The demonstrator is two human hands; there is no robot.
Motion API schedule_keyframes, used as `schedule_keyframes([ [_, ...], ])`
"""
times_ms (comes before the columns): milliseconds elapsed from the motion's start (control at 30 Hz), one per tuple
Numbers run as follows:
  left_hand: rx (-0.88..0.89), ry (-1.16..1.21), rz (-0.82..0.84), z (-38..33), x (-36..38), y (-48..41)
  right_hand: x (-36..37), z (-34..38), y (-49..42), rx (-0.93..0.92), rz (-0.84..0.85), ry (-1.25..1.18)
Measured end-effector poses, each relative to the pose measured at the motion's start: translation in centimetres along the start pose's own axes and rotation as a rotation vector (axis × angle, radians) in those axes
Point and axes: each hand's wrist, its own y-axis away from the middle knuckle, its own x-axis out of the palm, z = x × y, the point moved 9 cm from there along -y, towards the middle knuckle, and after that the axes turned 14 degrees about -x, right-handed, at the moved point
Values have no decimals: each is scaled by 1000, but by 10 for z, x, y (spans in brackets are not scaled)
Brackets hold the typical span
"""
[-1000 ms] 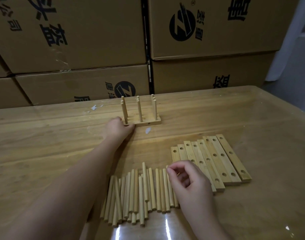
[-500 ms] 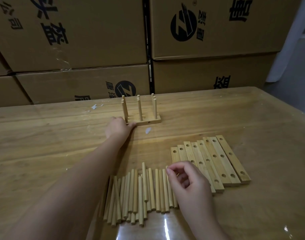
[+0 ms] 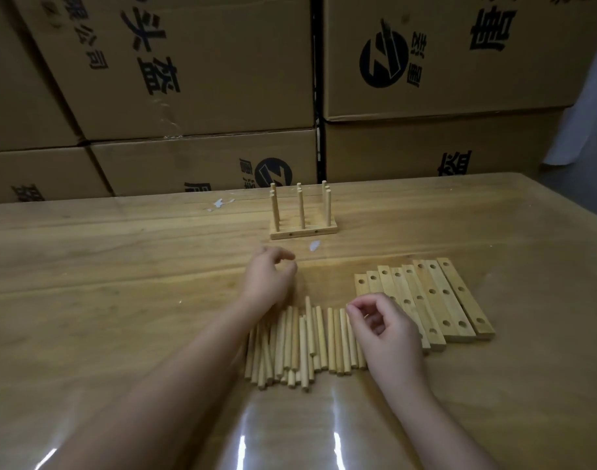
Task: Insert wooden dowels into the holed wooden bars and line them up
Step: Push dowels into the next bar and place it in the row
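Lying flat, dowels (image 3: 321,340) point away, left hand (image 3: 269,283) slack, empty, right hand (image 3: 387,334) fingers (image 3: 365,304) curled, grasp unclear

Loose dowels (image 3: 307,344) beside holed bars (image 3: 432,300) (flat).

loose dowels (image 3: 304,344) left of bars (image 3: 426,300), assembled rack (image 3: 304,228) behind

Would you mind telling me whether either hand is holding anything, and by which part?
The left hand holds nothing. The right hand curls at the far ends of the loose dowels; whether it pinches one cannot be told.
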Motion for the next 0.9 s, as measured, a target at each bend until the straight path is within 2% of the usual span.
schedule_keyframes([
  [67, 13, 101, -18, 3, -14, 23, 0, 0, 0, 5, 5, 2],
  [200, -116, 350, -176, 39, -51, 51, -1, -1, 0, 28, 4, -7],
  [367, -245, 407, -266, 87, -65, 61, -6, 1, -1, 49, -12, -31],
  [433, -267, 370, -236, 99, -62, 61, -14, 0, -6, 56, 3, 8],
  [500, -256, 399, -197, 103, -59, 64, -36, -12, -10, 100, -16, 202],
  [567, -266, 517, -157, 101, -59, 67, -69, -32, -6, 198, -92, 469],
  [633, -282, 608, -96, 97, -56, 70, -95, -55, 4, 366, -139, 620],
  [733, -284, 595, 21, 84, -42, 77, -100, -74, 12, 522, -112, 632],
  [800, -265, 616, 82, 73, -33, 82, -93, -75, 10, 513, -48, 667],
  [900, -200, 695, 63, 62, -32, 86, -92, -74, 6, 470, -43, 673],
])
